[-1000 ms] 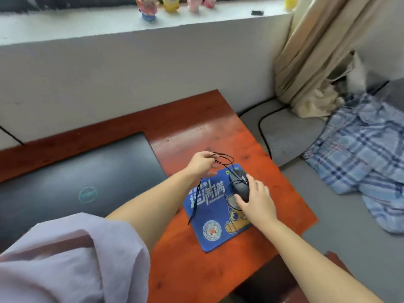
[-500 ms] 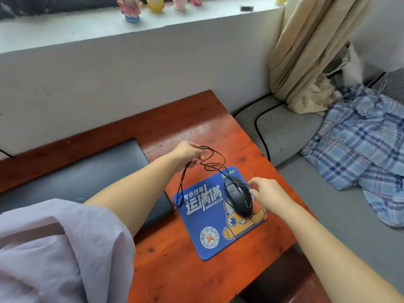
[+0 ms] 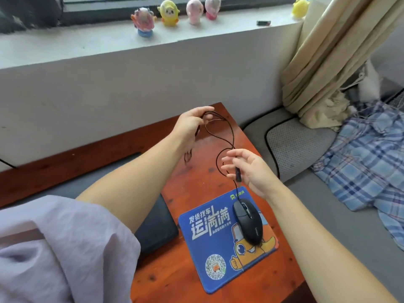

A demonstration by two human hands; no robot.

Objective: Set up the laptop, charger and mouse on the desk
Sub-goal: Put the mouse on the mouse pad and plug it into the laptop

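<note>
From my feed, the left hand point(image 3: 192, 124) is raised over the far end of the desk point(image 3: 196, 178) with its fingers curled around loops of the black mouse cable point(image 3: 220, 136). A bit of cable dangles below the wrist, and I can't make out how many loops it's got bunched in there. The right hand point(image 3: 249, 169) is nearer and to the right, fingers spread fairly wide. The cable's plug end hangs right in front of the palm, looks like it's pinched by the thumb, but honestly I can't tell for sure.

The cable runs down from there to the black mouse point(image 3: 248, 219), which sits on the right side of a blue mouse pad point(image 3: 209, 241) with a cartoon truck and a QR code. The closed dark laptop point(image 3: 157, 224) lies just left of the pad, mostly hidden behind the left arm and the lilac sleeve point(image 3: 54, 248). No clear view of a charger.

Farther out: little figurines point(image 3: 168, 14) on the windowsill, a beige curtain point(image 3: 323, 62) and a blue plaid cloth point(image 3: 367, 156) to the right.
</note>
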